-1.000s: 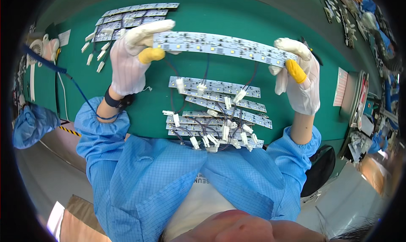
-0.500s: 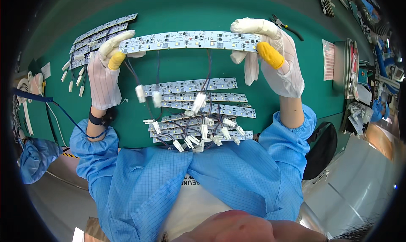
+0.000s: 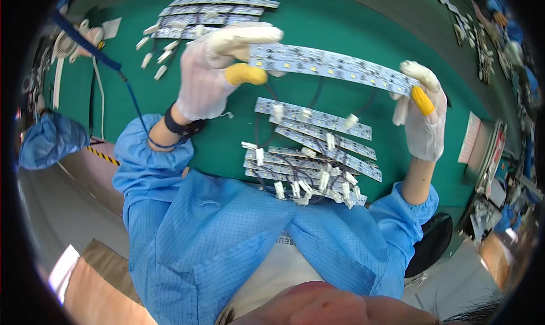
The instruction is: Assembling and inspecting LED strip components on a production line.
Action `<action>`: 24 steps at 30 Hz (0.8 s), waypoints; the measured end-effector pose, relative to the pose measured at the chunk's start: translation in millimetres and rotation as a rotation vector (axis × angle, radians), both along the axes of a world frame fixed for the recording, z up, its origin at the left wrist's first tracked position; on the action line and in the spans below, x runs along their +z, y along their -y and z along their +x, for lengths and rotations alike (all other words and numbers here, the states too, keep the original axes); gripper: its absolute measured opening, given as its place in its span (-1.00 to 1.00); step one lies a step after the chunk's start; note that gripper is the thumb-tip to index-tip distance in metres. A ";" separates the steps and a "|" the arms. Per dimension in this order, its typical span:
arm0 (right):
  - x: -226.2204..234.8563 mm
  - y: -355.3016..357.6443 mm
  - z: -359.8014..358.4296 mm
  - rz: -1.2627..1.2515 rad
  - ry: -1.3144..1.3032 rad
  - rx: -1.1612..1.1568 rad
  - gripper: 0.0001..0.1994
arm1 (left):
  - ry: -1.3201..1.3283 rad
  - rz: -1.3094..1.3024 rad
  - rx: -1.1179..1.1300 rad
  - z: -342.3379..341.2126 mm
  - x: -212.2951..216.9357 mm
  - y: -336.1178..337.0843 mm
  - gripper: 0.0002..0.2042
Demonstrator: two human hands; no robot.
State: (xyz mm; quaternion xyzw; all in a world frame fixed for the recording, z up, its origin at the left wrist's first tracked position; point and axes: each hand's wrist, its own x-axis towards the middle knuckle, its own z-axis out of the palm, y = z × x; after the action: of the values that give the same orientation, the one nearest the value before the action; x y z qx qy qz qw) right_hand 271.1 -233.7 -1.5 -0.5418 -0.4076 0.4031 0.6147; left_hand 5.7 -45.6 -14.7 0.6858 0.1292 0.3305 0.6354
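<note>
My gloved left hand [image 3: 207, 75] and right hand [image 3: 423, 118] pinch the long white LED strip board [image 3: 332, 68] by its ends. Below them a pile of wired strips [image 3: 309, 169] lies stacked; another batch [image 3: 213, 15] waits beyond my left hand.

**Blue coat, white gloves, yellow thumb caps**

The person wears a light blue smock with a fine grid weave and gathered cuffs. Both the left hand [image 3: 207, 78] and the right hand [image 3: 423, 118] are in white fabric gloves, each thumb capped by a yellow finger cot. A black wrist strap [image 3: 180, 125] circles the left wrist, with a dark blue coiled cord [image 3: 85, 44] running from it.
</note>
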 end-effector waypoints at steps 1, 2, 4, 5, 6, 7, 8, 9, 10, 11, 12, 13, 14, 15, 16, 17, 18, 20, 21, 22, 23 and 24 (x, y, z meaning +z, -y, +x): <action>-2.0 0.0 1.8 0.020 0.024 0.022 -0.42 | 0.051 0.121 -0.017 0.7 -6.9 -4.8 -0.59; 4.4 2.0 0.4 -0.165 0.059 -0.050 -0.32 | 0.045 0.126 0.000 -2.4 -7.4 -4.3 -0.59; 4.1 -1.0 -2.9 -0.159 0.072 -0.040 -0.27 | 0.036 0.024 -0.012 -0.7 -4.9 -2.6 -0.59; 4.4 -1.1 -3.1 -0.156 0.088 -0.047 -0.22 | 0.001 0.014 0.013 1.0 -4.3 -3.8 -0.61; 5.2 -2.3 -5.9 -0.163 0.096 -0.048 -0.22 | -0.115 0.175 0.118 2.0 -2.8 -6.9 -0.63; 7.3 -3.1 -9.6 -0.146 0.089 -0.035 -0.18 | -0.230 0.335 0.220 4.6 -1.3 -10.1 -0.65; 9.3 -2.5 -11.0 -0.130 0.082 -0.023 -0.13 | -0.263 0.611 0.327 6.2 -2.7 -15.2 -0.69; 6.4 0.1 -9.3 -0.105 0.003 0.007 -0.07 | -0.335 0.603 0.336 5.4 0.3 -16.6 -0.70; 8.4 0.5 -10.2 -0.117 0.004 0.016 -0.07 | -0.408 0.597 0.343 4.7 1.9 -17.4 -0.71; 10.4 -0.3 -13.2 -0.130 0.005 0.024 -0.07 | -0.374 0.541 0.351 4.7 -1.1 -17.4 -0.67; 11.3 -2.3 -15.8 -0.135 0.060 -0.009 -0.09 | -0.366 0.536 0.345 4.6 0.5 -16.1 -0.67; 12.7 -4.0 -14.4 -0.135 0.060 -0.014 -0.09 | -0.379 0.442 0.262 1.8 6.3 -14.9 -0.63; 14.3 -6.2 -12.9 -0.181 0.052 -0.032 -0.11 | -0.392 0.350 0.179 0.3 9.8 -14.2 -0.54; 14.7 -7.4 -11.8 -0.226 0.041 -0.048 -0.12 | -0.260 0.199 0.094 0.5 4.7 -13.9 -0.46; 13.5 -8.2 -10.8 -0.253 0.065 -0.080 -0.18 | -0.221 0.196 0.056 -1.7 6.6 -12.7 -0.45; 10.5 -6.2 -7.1 -0.245 0.057 -0.074 -0.18 | -0.184 0.193 0.019 -3.2 8.9 -10.9 -0.43; 6.0 -2.8 -2.2 -0.149 0.036 -0.019 -0.20 | -0.163 0.204 0.049 -3.4 7.3 -8.4 -0.45; 7.3 -1.3 -3.4 -0.159 0.056 -0.024 -0.22 | -0.132 0.182 0.041 -2.8 6.5 -8.4 -0.51; 9.1 -2.1 -6.7 -0.156 0.052 -0.017 -0.22 | -0.094 0.155 0.026 -1.8 5.8 -8.6 -0.57; 11.2 -1.4 -9.3 -0.171 0.075 -0.054 -0.19 | -0.042 0.103 0.038 2.7 3.9 -7.2 -0.61; 12.0 -1.0 -11.1 -0.187 0.100 -0.093 -0.17 | -0.040 0.100 0.038 3.5 2.8 -7.9 -0.61; 8.8 -1.3 -11.0 -0.191 0.102 -0.095 -0.17 | -0.103 0.198 0.122 4.1 1.9 -9.0 -0.64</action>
State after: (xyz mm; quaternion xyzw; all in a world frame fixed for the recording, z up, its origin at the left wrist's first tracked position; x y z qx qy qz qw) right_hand 260.1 -232.3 7.3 -0.6366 -0.3720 0.3822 0.5570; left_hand 9.8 -36.6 -12.8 0.7523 0.1697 0.3439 0.5357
